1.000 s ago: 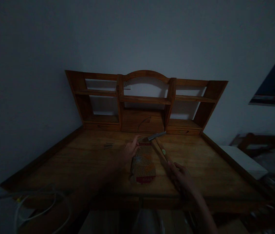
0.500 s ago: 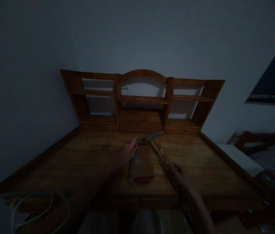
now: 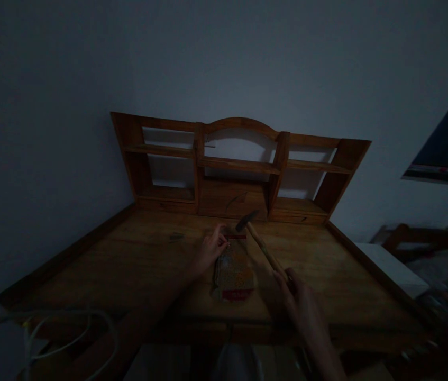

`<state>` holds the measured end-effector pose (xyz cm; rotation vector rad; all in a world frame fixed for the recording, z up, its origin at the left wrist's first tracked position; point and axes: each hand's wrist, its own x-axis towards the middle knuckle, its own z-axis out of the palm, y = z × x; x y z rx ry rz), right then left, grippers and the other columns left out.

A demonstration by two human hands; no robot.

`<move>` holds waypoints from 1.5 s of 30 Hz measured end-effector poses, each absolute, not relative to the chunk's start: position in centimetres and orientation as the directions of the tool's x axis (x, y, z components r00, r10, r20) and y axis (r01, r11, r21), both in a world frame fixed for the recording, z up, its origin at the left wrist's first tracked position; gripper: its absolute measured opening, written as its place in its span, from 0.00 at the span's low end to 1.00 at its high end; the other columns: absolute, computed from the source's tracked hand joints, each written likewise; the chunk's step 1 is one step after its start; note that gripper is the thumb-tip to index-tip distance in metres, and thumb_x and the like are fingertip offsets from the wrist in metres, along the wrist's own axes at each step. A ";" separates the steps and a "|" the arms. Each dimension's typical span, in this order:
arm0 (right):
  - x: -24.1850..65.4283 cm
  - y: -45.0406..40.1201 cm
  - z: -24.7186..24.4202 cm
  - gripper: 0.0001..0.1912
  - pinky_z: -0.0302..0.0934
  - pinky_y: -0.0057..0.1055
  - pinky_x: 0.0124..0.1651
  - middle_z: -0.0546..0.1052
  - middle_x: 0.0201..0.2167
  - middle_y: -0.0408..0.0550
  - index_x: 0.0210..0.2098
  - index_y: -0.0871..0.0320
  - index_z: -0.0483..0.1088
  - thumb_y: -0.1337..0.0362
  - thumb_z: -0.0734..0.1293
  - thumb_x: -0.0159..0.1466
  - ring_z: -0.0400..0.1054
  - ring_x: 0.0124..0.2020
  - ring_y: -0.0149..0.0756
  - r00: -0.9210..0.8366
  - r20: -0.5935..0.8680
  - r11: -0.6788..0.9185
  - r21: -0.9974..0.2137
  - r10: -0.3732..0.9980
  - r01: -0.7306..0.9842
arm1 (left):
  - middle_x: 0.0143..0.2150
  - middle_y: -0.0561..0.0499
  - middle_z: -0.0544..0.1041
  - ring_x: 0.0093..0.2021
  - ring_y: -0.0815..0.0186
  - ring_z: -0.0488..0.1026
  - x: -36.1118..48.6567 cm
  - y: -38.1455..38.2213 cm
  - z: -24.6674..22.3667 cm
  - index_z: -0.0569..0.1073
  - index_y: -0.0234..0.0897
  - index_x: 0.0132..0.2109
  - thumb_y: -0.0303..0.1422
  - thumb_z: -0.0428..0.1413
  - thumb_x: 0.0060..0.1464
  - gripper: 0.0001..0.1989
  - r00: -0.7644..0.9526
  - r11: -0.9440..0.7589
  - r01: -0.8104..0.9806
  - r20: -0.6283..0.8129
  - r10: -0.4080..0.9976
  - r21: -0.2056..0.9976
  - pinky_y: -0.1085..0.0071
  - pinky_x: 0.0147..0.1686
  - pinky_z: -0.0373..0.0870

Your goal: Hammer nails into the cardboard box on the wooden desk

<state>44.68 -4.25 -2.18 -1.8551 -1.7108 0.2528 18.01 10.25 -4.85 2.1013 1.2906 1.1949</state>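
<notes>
On the desk lies a flat rectangular block (image 3: 237, 270), speckled orange-brown with red bands at its far and near ends. My left hand (image 3: 212, 247) is at its far left corner, thumb and fingers pinched together; whatever they pinch is too small and dark to make out. My right hand (image 3: 293, 291) is wrapped round the wooden handle of a hammer (image 3: 265, 251). The dark hammer head is over the block's far end, close to my left fingers; whether it touches anything cannot be told.
The wooden desk (image 3: 128, 259) has a shelf unit (image 3: 239, 166) along its back. A small flat item (image 3: 176, 236) lies left of my left hand. White cables (image 3: 108, 333) loop at the lower left. A chair (image 3: 422, 238) and a white surface (image 3: 390, 267) stand at the right.
The hammer head has turned and shifted slightly, and my right hand has moved a little to the right. The whole view has shifted slightly. My left hand stays at the block's corner.
</notes>
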 end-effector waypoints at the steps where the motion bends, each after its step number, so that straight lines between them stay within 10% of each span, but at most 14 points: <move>1: 44.4 -4.8 -1.5 0.24 0.60 0.31 0.32 0.79 0.29 0.49 0.45 0.52 0.68 0.44 0.52 0.66 0.75 0.33 0.46 0.140 0.255 0.006 -0.497 0.957 0.868 | 0.34 0.55 0.76 0.33 0.67 0.74 18.0 10.1 -4.8 0.58 0.42 0.58 0.31 0.54 0.55 0.25 0.209 -0.491 0.527 0.454 0.866 0.694 0.72 0.35 0.69; 13: 41.5 -6.7 0.5 0.15 0.51 0.31 0.26 0.79 0.25 0.49 0.41 0.52 0.67 0.52 0.53 0.69 0.75 0.28 0.45 0.026 0.203 0.018 -0.215 0.979 0.977 | 0.33 0.53 0.76 0.33 0.64 0.75 17.9 9.8 -4.6 0.58 0.39 0.56 0.31 0.56 0.53 0.25 0.203 -0.472 0.621 0.453 0.868 0.626 0.71 0.31 0.67; 45: 40.5 -5.8 1.1 0.20 0.51 0.31 0.27 0.79 0.27 0.48 0.40 0.52 0.66 0.49 0.50 0.70 0.75 0.30 0.45 0.054 0.266 0.018 -0.260 0.962 0.965 | 0.31 0.56 0.75 0.30 0.66 0.74 17.3 10.1 -5.3 0.58 0.40 0.44 0.33 0.58 0.52 0.17 0.223 -0.492 0.514 0.444 0.868 0.702 0.73 0.29 0.67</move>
